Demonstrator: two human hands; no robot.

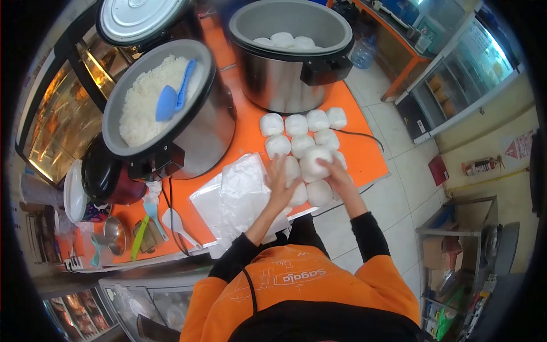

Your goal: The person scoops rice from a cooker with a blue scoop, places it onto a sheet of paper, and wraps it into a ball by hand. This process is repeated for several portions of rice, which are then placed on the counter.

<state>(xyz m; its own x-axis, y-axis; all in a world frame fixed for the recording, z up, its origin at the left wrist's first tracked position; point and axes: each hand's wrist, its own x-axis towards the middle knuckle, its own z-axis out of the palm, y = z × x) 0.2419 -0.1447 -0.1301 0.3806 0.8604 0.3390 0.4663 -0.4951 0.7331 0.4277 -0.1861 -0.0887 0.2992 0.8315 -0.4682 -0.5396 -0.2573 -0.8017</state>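
Note:
My right hand (338,176) grips a white wrapped rice portion (314,162) from its right side, above other wrapped rice portions (296,125) grouped in rows on the orange table. My left hand (279,185) has its fingers apart, just left of the group, and holds nothing that I can see. Under and beside it lies a stack of white wrapping sheets (242,185). A large rice cooker (225,122) full of cooked rice (139,102) stands at the left, with a blue rice paddle (167,102) resting on the rice.
Another large cooker (279,85) at the back contains several wrapped portions. A white paddle (178,225), a green-handled utensil (138,242) and a metal bowl (115,233) lie at the left front. A black cable (364,135) crosses the table's right edge. Shelving (456,233) stands at right.

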